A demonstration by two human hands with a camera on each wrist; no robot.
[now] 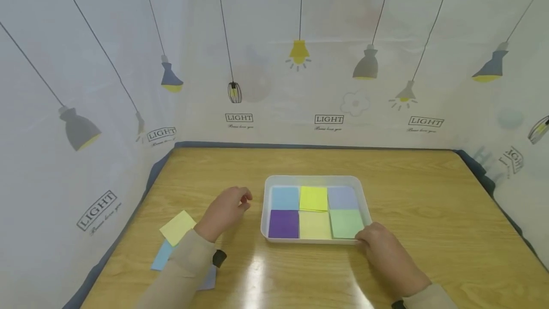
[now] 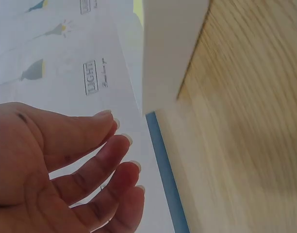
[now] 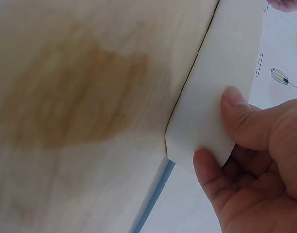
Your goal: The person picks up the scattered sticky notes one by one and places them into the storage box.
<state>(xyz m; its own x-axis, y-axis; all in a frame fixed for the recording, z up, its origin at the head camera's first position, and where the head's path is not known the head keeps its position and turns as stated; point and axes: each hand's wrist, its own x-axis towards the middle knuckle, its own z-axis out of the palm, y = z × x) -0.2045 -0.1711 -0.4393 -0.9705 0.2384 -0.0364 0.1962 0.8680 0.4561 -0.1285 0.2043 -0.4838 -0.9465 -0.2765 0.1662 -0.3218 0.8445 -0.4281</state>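
Observation:
A white tray (image 1: pixel 267 180) lies on the wooden table, holding two rows of square paper pads: blue (image 1: pixel 285 198), bright yellow (image 1: pixel 313 198) and lavender (image 1: pixel 342 198) at the back; purple (image 1: pixel 283 224), pale yellow (image 1: pixel 315 225) and green (image 1: pixel 346 224) in front. My right hand (image 1: pixel 388 254) grips the tray's near right corner; thumb and finger press its wall (image 3: pixel 202 102) in the right wrist view. Left of the tray, my left hand (image 1: pixel 226 210) hovers with loosely bent fingers and holds nothing. The left wrist view shows it apart from the tray wall (image 2: pixel 170 53).
By my left forearm lie loose paper squares: pale yellow (image 1: pixel 177 227), blue (image 1: pixel 162 255) and a lavender one (image 1: pixel 208 280) partly covered by the sleeve. A lamp-printed cloth (image 1: pixel 274 94) surrounds the table (image 1: pixel 411 190) at the back and sides.

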